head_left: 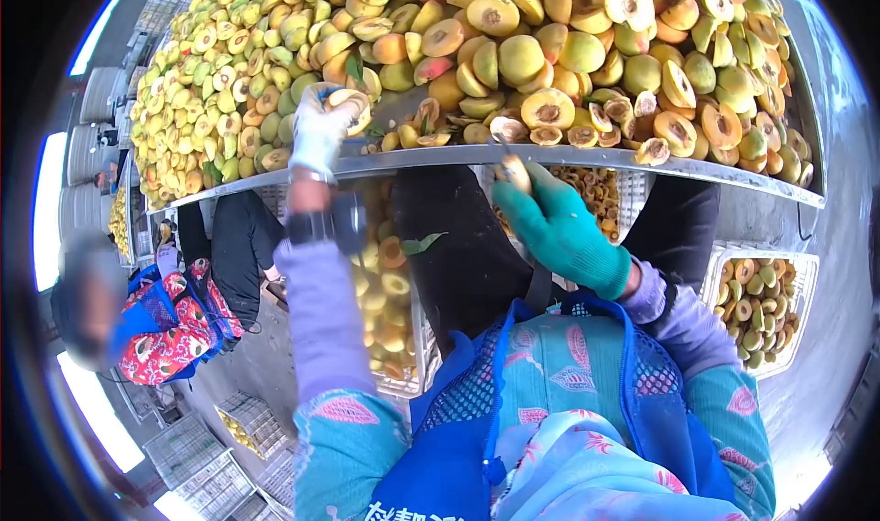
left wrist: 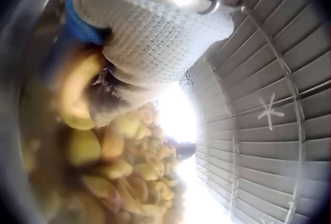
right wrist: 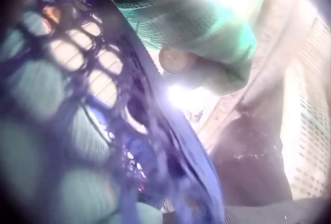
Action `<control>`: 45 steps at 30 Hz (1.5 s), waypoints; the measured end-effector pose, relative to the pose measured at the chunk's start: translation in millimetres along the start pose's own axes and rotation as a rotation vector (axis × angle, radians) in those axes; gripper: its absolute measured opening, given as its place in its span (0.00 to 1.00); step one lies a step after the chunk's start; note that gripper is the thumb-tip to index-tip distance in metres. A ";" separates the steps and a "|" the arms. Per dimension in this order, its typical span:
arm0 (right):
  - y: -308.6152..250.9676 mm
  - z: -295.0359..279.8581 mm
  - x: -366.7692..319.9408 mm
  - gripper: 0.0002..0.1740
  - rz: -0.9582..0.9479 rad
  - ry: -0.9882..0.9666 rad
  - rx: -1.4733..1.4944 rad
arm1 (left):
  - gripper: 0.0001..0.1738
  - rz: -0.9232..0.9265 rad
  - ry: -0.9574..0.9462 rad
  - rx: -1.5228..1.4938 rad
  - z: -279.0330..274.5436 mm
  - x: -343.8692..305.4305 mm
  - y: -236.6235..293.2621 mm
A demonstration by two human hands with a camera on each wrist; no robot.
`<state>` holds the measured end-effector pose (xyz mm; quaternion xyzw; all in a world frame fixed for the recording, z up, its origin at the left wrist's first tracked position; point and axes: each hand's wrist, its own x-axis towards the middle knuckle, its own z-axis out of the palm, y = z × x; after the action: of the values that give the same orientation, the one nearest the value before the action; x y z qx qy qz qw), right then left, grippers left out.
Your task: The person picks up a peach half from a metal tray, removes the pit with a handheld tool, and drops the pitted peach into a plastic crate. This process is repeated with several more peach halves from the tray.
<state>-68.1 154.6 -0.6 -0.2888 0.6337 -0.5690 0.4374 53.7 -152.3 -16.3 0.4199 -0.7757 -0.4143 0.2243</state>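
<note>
My left hand (head_left: 323,129), in a white knit glove, holds a halved yellow peach (head_left: 353,109) over the near rim of the heaped table. In the left wrist view, the gloved fingers curl round that peach half (left wrist: 77,92), which looks blurred. My right hand (head_left: 564,232) wears a green glove and grips a wooden-handled tool (head_left: 516,173) whose thin metal tip points toward the heap. The round butt of its handle (right wrist: 173,60) pokes out of the fist in the right wrist view. Peach halves (head_left: 548,109), some with brown pit hollows, lie just beyond the tool.
A metal rim (head_left: 605,158) edges the table of heaped peaches. Below it, a crate of peach halves (head_left: 390,292) stands by my left leg, and brown pieces (head_left: 591,196) lie between my legs. Another crate (head_left: 765,365) is at right. A person in a red patterned garment (head_left: 165,338) sits at left.
</note>
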 end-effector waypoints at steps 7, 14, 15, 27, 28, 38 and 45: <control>4.6 12.0 16.8 0.20 -0.308 0.126 -0.432 | 0.12 -0.025 -0.177 -0.965 84.8 -114.5 85.0; 22.7 -0.4 6.2 0.21 -0.216 0.149 -0.333 | 0.12 -0.069 -0.192 -0.931 109.0 -121.0 107.5; 21.7 -2.7 5.4 0.21 -0.217 0.114 -0.315 | 0.12 -0.079 -0.174 -0.892 109.8 -120.0 107.7; -13.4 3.3 -8.6 0.24 0.355 -0.053 0.313 | 0.17 -0.194 -0.265 -0.950 124.9 -116.6 105.0; -24.1 3.0 -9.8 0.25 0.356 -0.079 0.432 | 0.18 -0.186 -0.241 -0.967 128.4 -116.3 103.0; -19.2 -7.9 -6.4 0.25 0.347 -0.066 0.370 | 0.11 -0.151 -0.246 -0.943 144.8 -101.0 97.7; -18.7 0.7 -6.4 0.20 0.357 -0.194 0.792 | 0.13 -0.096 -0.368 -1.247 169.5 -84.6 68.5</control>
<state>-67.1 156.4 19.1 -0.0371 0.3630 -0.6536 0.6631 -49.9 16.4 -53.6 0.1674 -0.3960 -0.8614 0.2704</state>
